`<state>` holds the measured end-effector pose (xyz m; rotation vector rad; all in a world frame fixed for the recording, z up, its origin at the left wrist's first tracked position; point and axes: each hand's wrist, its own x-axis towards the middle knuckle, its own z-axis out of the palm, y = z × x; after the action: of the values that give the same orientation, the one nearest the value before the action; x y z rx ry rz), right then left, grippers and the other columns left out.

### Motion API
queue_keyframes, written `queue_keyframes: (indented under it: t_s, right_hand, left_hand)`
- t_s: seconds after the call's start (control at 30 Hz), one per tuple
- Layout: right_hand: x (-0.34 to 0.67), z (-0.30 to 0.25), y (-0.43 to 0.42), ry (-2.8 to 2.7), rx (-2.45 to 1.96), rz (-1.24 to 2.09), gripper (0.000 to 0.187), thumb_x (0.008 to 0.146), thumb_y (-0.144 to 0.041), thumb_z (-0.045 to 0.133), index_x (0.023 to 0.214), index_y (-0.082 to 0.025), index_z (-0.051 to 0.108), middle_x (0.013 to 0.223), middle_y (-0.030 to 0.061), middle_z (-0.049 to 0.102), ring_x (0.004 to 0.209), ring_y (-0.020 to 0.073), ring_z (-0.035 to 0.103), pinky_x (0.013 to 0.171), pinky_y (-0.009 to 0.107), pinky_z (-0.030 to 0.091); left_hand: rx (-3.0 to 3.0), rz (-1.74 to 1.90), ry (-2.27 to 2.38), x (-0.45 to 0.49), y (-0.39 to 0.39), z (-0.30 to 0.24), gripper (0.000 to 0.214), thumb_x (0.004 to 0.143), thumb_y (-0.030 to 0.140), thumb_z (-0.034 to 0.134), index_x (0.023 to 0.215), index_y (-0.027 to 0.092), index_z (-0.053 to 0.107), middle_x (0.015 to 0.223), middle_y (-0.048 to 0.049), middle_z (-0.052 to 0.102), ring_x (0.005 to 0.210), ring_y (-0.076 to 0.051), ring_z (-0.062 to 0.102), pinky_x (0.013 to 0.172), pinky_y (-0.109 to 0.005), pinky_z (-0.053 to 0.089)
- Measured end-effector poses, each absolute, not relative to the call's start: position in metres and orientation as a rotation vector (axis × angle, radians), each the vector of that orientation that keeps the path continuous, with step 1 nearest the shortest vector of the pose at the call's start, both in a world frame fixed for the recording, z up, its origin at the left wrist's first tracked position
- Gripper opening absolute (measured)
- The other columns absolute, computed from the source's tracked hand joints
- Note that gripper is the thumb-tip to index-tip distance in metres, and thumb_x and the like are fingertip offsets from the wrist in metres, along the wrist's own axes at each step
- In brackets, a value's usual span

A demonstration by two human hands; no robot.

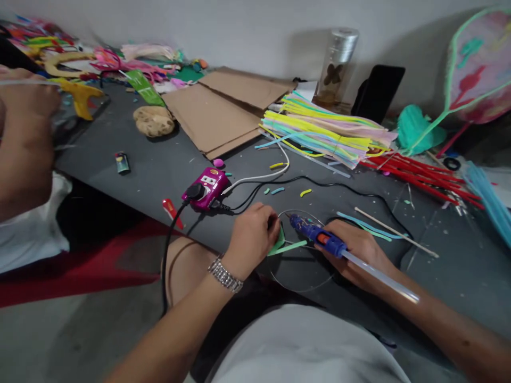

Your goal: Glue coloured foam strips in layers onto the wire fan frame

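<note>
Right fingers (336, 229) grip the glue gun (310, 230), left fingers (273, 227) pinch a green strip (293, 247); steady nozzle (293, 218) should serve best.

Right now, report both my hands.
Left hand: closed, apparently on the green strip; fingertips partly hidden.
Right hand: closed around the blue glue gun.

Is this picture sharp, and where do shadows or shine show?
Head view: fine detail looks slightly soft; head view: the bottle casts a soft-edged shadow on the wall; head view: highlights glint on the metal watch and the glue gun's translucent stick.
</note>
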<state>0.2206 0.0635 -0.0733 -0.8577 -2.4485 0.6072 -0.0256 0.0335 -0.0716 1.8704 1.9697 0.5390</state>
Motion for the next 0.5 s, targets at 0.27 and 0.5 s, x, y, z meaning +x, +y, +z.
queue_keyframes:
  t_s: [0.27,0.5]
  right_hand:
    - [0.217,-0.092,0.043,-2.353,-0.868,0.526,0.015,0.098,-0.024,0.053,0.109,-0.017,0.061,0.086,0.0042,0.063,0.074,0.0176,0.063,0.065,0.028,0.045]
    - [0.217,-0.086,0.043,-2.388,-0.837,0.503,0.018,0.098,-0.024,0.053,0.113,-0.017,0.061,0.088,0.0057,0.067,0.074,0.0179,0.065,0.064,0.028,0.046]
  left_hand:
    - [2.013,0.567,2.036,-0.021,0.032,-0.087,0.013,0.094,0.018,0.055,0.085,0.018,0.065,0.086,-0.0064,0.064,0.075,-0.019,0.06,0.065,-0.03,0.04]
    - [1.928,0.791,1.988,-0.022,0.026,-0.087,0.016,0.098,0.025,0.05,0.09,0.019,0.063,0.084,-0.0057,0.069,0.075,-0.019,0.063,0.068,-0.03,0.043]
